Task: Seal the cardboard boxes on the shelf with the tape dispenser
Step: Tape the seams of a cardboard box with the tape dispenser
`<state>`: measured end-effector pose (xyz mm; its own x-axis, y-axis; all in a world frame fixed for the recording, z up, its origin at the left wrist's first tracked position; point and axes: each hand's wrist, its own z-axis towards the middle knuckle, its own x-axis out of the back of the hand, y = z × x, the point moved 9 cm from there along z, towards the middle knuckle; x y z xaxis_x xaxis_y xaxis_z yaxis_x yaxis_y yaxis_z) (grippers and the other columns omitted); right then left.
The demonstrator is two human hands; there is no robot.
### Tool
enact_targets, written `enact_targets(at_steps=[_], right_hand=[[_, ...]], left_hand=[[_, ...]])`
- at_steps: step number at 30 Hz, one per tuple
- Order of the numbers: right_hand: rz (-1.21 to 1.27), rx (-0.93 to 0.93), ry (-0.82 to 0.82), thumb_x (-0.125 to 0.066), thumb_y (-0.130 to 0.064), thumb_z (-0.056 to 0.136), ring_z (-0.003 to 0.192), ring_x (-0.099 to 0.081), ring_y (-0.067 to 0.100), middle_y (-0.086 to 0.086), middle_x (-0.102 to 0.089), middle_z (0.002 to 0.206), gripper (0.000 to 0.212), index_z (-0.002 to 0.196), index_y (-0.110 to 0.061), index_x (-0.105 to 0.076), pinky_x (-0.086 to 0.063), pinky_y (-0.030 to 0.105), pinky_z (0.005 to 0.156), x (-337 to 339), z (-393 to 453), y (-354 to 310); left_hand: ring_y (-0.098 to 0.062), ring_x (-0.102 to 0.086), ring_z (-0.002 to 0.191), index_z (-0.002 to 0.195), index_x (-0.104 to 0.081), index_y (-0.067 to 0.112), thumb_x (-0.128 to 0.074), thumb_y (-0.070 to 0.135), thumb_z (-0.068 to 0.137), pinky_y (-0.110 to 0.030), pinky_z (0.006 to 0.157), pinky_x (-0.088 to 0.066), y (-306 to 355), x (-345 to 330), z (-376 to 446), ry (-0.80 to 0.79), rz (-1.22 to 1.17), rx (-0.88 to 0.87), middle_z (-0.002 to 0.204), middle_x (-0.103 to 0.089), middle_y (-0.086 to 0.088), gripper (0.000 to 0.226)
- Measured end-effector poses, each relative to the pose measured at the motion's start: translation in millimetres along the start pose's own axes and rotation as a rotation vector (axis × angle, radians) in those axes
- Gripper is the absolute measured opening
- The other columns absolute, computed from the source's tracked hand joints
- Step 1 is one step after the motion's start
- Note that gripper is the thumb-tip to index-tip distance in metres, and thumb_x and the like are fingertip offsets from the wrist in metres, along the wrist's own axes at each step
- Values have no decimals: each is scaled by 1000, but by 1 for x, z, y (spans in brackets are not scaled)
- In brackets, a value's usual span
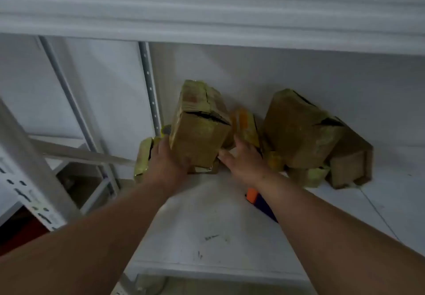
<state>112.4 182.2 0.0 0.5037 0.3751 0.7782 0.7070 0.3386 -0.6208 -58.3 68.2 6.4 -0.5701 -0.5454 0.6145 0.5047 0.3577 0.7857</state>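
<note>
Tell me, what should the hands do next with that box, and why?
Probably draw the tall box forward onto bare shelf. The left hand grips its side and the right hand reaches its other side. Its flaps gape at a dark seam, and the orange and blue tool, likely the tape dispenser, lies under the right wrist.

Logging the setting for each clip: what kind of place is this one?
Probably a storeroom or small warehouse. White metal shelving with perforated uprights holds several taped cardboard boxes, and both hands reach for one box on the shelf.
</note>
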Motion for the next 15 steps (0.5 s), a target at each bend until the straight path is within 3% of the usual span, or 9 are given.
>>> enact_targets(at_steps=[4,6,8,11,13,15], right_hand=[[266,-26,11,-44,-60,92,148,-15,27,2,-5,163,83,154,-30,2,-24,41,117,13,23,-17],[428,-48,36,-49,-54,93,147,-19,26,0,-9,162,83,155,-28,-1,-30,37,112,19,29,-23],[559,-64,50,-53,-43,96,140,-31,22,-1,-22,158,77,154,-24,-7,-36,28,97,22,32,-27],[627,-99,24,-54,-35,96,121,-44,18,0,-37,148,70,153,-25,-13,-35,25,83,17,39,-27],[688,-107,14,-55,-34,96,105,-44,14,-2,-43,135,65,150,-29,-20,-39,27,77,11,40,-28],[781,-115,33,-55,-31,96,97,-44,13,-4,-45,120,58,147,-29,-27,-40,29,76,10,36,-27]], left_hand=[[-26,-38,136,154,-19,21,-60,32,93,-43,110,-37,20,7,19,-11,-105,-36,152,-35,-4,74],[-22,-43,128,153,-20,23,-58,29,95,-36,102,-40,29,2,27,-78,-182,-28,145,-39,3,69],[-21,-46,123,152,-19,28,-57,24,96,-36,100,-42,35,-3,36,-144,-225,-24,140,-41,5,68],[-25,-42,136,154,-11,30,-58,16,96,-45,109,-39,37,-8,47,-182,-242,-33,153,-36,-3,75],[-21,-44,134,153,-14,29,-57,13,97,-37,108,-41,38,-10,46,-201,-274,-42,152,-37,0,73],[-9,-56,114,146,-24,32,-55,11,97,-15,89,-47,42,-13,40,-215,-287,-96,133,-50,10,62]])
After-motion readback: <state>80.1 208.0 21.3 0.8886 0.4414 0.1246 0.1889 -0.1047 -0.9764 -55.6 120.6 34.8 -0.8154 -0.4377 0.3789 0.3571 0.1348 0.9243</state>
